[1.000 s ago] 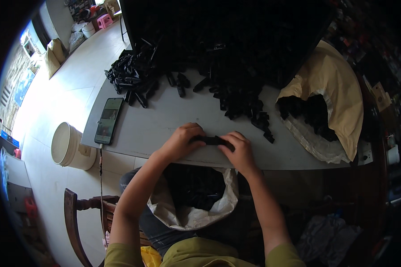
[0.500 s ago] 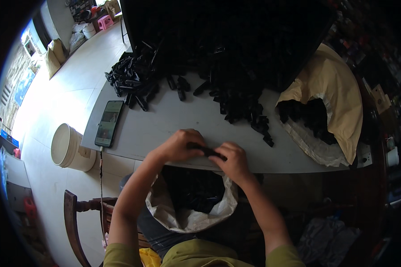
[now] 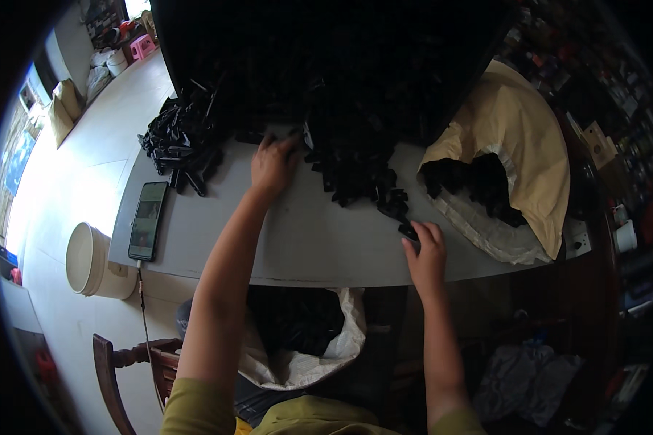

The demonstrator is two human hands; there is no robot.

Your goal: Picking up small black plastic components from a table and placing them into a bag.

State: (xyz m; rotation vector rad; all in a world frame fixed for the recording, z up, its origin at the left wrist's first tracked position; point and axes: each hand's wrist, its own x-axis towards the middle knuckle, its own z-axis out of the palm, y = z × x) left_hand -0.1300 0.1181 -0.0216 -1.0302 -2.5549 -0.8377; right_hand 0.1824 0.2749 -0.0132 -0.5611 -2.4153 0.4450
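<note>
My left hand (image 3: 272, 167) reaches to the far middle of the grey table, fingers apart, touching small black elongated pieces (image 3: 250, 136) at the edge of the dark area. At the front tip of the central heap of black pieces (image 3: 348, 177), my right hand (image 3: 428, 257) has thumb and forefinger around one black piece (image 3: 408, 231). Another pile of black pieces (image 3: 178, 141) lies at the far left. Below the table edge, an open white woven sack (image 3: 352, 337) sits at my lap with black pieces inside.
A phone (image 3: 149, 221) with a cable lies at the table's left edge. A large tan sack (image 3: 537, 145) with black pieces in its mouth rests on the right. A white bucket (image 3: 87, 261) and a wooden chair (image 3: 105, 377) stand left. A big black shape (image 3: 326, 58) covers the table's far side.
Both hands were together over the table's front edge, holding one black piece. They have parted: the left moved far forward, the right rightward to the heap. The view has shifted slightly.
</note>
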